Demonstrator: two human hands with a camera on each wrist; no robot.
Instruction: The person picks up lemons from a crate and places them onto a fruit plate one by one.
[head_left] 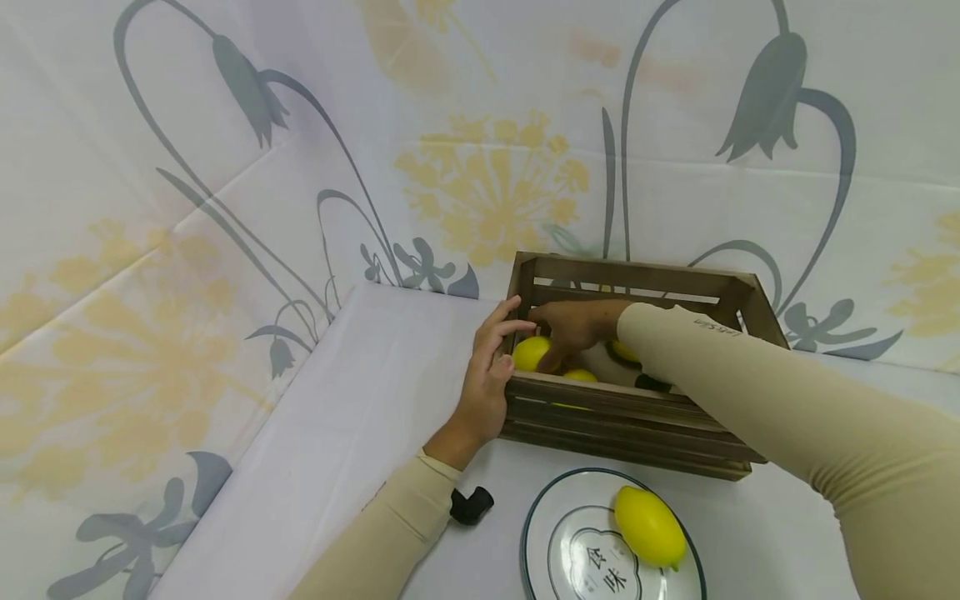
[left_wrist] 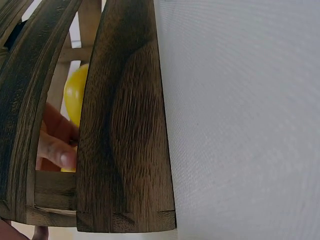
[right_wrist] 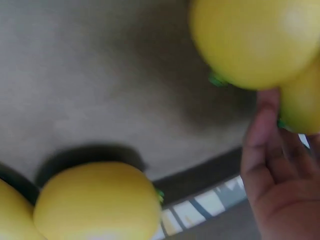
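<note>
A dark wooden slatted crate [head_left: 622,417] stands near the back wall with several yellow lemons inside. My left hand [head_left: 483,375] grips its left end, the fingers bent over the rim and the thumb near the front corner. Inside the crate, my right hand [head_left: 573,329] holds a lemon [head_left: 529,353] at the left end, thumb on one side and fingers on the other. In the right wrist view, the thumb of the right hand [right_wrist: 285,195] touches a lemon [right_wrist: 302,102], partly hidden by a nearer lemon [right_wrist: 255,42]. Another lemon [right_wrist: 100,202] lies apart on the crate floor.
In front of the crate, a white plate [head_left: 547,550] with a dark rim carries one lemon [head_left: 650,527]. A black object [head_left: 472,506] shows beside the left sleeve. Flower-printed cloth [head_left: 495,192] hangs behind the crate and to the left.
</note>
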